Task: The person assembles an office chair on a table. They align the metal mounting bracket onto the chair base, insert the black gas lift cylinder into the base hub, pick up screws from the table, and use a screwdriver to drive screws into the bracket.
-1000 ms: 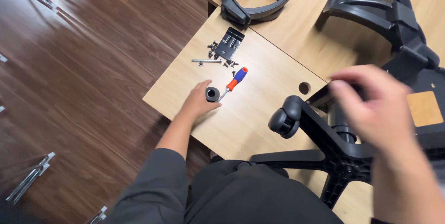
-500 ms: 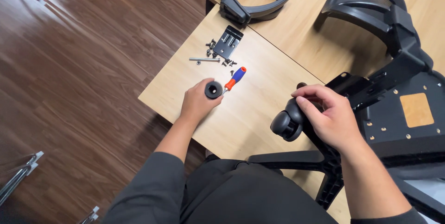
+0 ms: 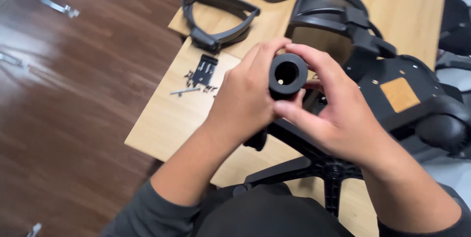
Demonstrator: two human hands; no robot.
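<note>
Both my hands grip black caster wheel (image 3: 287,74): left hand (image 3: 243,102) and right hand (image 3: 338,114) closed round it, bore facing me for inspection, above chair base (image 3: 326,166).

No packages, labels, signs or screens in view — none.

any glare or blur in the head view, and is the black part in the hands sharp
Head view: soft window glare streaks the dark wood floor at left. The black tube held between the left hand and right hand is fairly sharp, its hollow end readable. The small screws on the wooden board look slightly soft. Edges show mild wide-angle stretch.
</note>
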